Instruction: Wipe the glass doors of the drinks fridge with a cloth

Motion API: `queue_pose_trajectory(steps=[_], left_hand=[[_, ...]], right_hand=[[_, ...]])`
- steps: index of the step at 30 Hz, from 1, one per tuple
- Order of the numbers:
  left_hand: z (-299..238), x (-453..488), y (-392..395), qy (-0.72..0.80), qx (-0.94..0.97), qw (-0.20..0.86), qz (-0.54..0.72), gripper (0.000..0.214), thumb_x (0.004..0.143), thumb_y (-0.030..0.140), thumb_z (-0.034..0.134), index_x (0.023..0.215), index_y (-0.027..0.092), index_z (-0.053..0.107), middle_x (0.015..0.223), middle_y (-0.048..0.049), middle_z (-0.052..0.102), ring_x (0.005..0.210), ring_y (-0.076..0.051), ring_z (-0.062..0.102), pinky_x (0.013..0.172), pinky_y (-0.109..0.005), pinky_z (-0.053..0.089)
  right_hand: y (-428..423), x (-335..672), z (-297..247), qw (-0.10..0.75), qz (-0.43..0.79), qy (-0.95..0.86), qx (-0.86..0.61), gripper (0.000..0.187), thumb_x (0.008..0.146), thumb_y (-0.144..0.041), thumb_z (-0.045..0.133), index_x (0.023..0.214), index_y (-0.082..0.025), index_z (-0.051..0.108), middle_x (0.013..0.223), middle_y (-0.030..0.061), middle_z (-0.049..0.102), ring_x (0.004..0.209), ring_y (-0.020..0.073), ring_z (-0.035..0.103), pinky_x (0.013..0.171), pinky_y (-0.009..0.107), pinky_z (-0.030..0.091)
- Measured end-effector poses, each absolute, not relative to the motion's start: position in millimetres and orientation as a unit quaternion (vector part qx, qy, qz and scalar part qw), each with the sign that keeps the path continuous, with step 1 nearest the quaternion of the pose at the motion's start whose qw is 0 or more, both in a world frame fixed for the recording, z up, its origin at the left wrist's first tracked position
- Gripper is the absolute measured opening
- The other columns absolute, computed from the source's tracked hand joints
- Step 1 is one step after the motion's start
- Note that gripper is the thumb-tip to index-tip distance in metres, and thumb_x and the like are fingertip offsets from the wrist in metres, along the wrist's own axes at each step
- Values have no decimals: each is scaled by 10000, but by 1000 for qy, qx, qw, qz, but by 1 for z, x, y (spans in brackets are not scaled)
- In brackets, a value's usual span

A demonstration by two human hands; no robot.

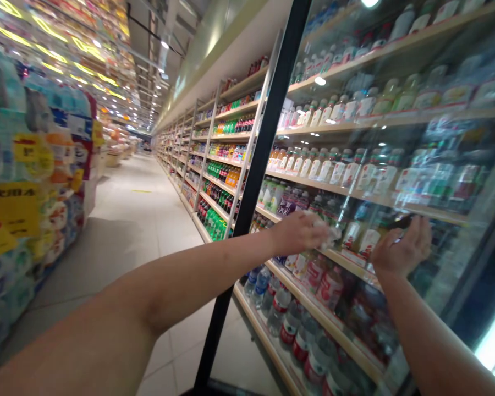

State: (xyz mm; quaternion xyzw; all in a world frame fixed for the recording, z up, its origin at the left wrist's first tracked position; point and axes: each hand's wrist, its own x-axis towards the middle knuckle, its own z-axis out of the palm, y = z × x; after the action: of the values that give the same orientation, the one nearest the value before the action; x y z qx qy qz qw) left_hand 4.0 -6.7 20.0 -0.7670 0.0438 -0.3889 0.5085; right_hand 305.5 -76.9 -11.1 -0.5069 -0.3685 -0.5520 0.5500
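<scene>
A glass door (355, 137) with a black frame (268, 115) stands in front of me. My left hand (303, 232) reaches across to the glass, its fingers closed on a crumpled whitish cloth (333, 234) that motion partly smears. Farther right, my right hand (402, 247) is raised close to the same pane with its fingers curled. A thin dark object (402, 221) shows at its fingertips; its kind cannot be made out. Bottled drinks (330, 165) in rows appear in the glass behind both hands, some of them possibly reflected.
Long drink shelves (226, 143) run away along the right of the aisle. On the left rises a tall stack of packaged goods (37, 143) with yellow signs (12, 214). A pale tiled floor (136, 220) lies between them. Large bottles (301, 335) show low in the pane.
</scene>
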Motion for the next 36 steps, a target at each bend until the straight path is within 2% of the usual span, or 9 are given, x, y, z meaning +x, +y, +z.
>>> queue_pose_trajectory(steps=[3, 6, 8, 11, 16, 23, 29, 33, 36], left_hand=[[23, -2, -4, 131, -772, 542, -303, 234, 1037, 235, 524, 1182, 293, 698, 1301, -5, 666, 1105, -187, 575, 845, -337, 466], [67, -12, 1, -41, -760, 504, -407, 349, 1038, 198, 502, 1361, 287, 601, 1349, -40, 638, 1135, -230, 559, 883, -383, 465], [83, -13, 2, -147, -735, 455, -482, 365, 1051, 190, 461, 1389, 258, 582, 1363, -57, 625, 1144, -249, 544, 884, -400, 466], [56, -10, 0, -153, -737, 438, -492, 341, 1055, 215, 465, 1365, 252, 602, 1360, -51, 622, 1152, -246, 531, 909, -402, 468], [-7, -15, -6, 85, -778, 538, -313, 258, 1055, 237, 480, 1176, 282, 704, 1283, 1, 665, 1094, -171, 555, 901, -339, 465], [25, -31, -5, -128, -736, 444, -494, 308, 1055, 287, 491, 1331, 277, 628, 1345, -1, 652, 1127, -255, 545, 878, -395, 455], [-18, -36, -10, 68, -774, 525, -347, 263, 1050, 209, 475, 1100, 259, 729, 1247, 1, 691, 1067, -194, 569, 804, -346, 461], [16, -44, -8, -68, -751, 500, -427, 284, 1050, 253, 498, 1292, 282, 644, 1329, -2, 655, 1122, -234, 553, 837, -372, 466], [15, -43, -10, -133, -738, 472, -464, 274, 1041, 271, 520, 1285, 259, 644, 1322, -24, 653, 1115, -245, 548, 837, -374, 464]], right_hand=[[-74, 307, -10, 552, -560, -353, -507, 577, 946, -219, 461, 1501, -62, 468, 1512, 249, 487, 1421, 407, 454, 1135, 621, 389], [-72, 308, -10, 551, -569, -348, -502, 588, 919, -204, 487, 1489, -60, 488, 1493, 256, 506, 1403, 414, 476, 1129, 606, 399], [-72, 310, -10, 544, -576, -353, -498, 593, 915, -197, 484, 1489, -49, 483, 1486, 264, 509, 1398, 410, 482, 1128, 594, 405], [-72, 312, -10, 542, -574, -353, -502, 580, 927, -197, 460, 1485, -37, 483, 1480, 274, 509, 1401, 406, 479, 1127, 587, 403], [-71, 316, -11, 544, -573, -348, -505, 599, 909, -211, 469, 1489, -60, 486, 1489, 264, 506, 1409, 410, 468, 1129, 601, 392], [-73, 314, -12, 536, -579, -356, -501, 604, 908, -193, 460, 1496, -54, 471, 1489, 272, 502, 1412, 404, 468, 1138, 598, 391], [-73, 313, -11, 541, -580, -347, -500, 595, 896, -187, 480, 1472, -45, 505, 1479, 264, 518, 1393, 413, 489, 1133, 593, 407], [-73, 311, -11, 547, -574, -345, -503, 594, 911, -201, 477, 1491, -73, 491, 1489, 253, 513, 1403, 411, 479, 1125, 607, 406], [-73, 311, -10, 542, -575, -345, -507, 585, 912, -191, 476, 1474, -34, 503, 1471, 277, 520, 1397, 414, 484, 1130, 594, 409]])
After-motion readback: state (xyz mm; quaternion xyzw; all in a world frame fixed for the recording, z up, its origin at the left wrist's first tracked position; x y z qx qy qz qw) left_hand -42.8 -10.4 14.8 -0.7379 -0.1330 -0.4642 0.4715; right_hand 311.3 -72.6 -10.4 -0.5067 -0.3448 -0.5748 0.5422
